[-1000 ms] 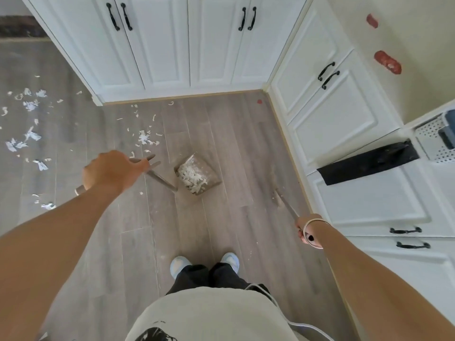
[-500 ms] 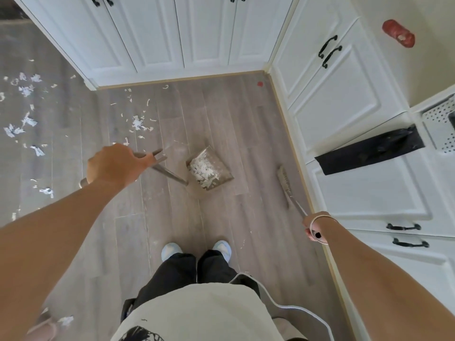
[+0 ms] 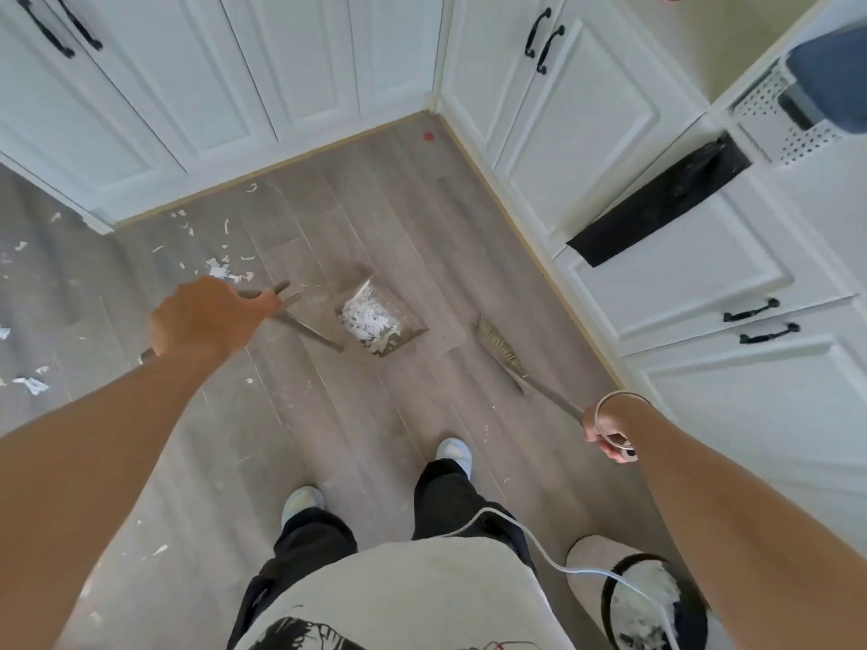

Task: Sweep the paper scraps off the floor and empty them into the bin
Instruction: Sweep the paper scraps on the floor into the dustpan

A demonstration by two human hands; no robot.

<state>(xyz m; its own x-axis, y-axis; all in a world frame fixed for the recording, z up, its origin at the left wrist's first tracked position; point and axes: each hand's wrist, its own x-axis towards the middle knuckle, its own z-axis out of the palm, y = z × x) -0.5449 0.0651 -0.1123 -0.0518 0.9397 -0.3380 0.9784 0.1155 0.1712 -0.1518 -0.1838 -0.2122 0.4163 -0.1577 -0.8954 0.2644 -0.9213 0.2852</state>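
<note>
My left hand (image 3: 206, 316) grips the long handle of a dustpan (image 3: 399, 321) that hangs over the wood floor with a heap of white paper scraps (image 3: 368, 316) inside. My right hand (image 3: 607, 431), with a bangle on the wrist, holds the thin handle of a broom (image 3: 499, 351) whose bristles point down to the right of the dustpan. More loose scraps (image 3: 225, 269) lie on the floor at the left. A round bin (image 3: 652, 602) with a black liner and white scraps inside stands at the bottom right, beside my right leg.
White cabinets (image 3: 262, 72) close off the corner ahead and along the right wall. A black open slot (image 3: 657, 204) shows in the right cabinets, with a perforated white basket (image 3: 774, 119) above. My feet (image 3: 452, 455) stand below the dustpan. A white cable (image 3: 539, 541) hangs across my front.
The view has tilted down and back, so the bin now shows at the bottom right. The dustpan and broom have shifted slightly right; both hands keep their grips.
</note>
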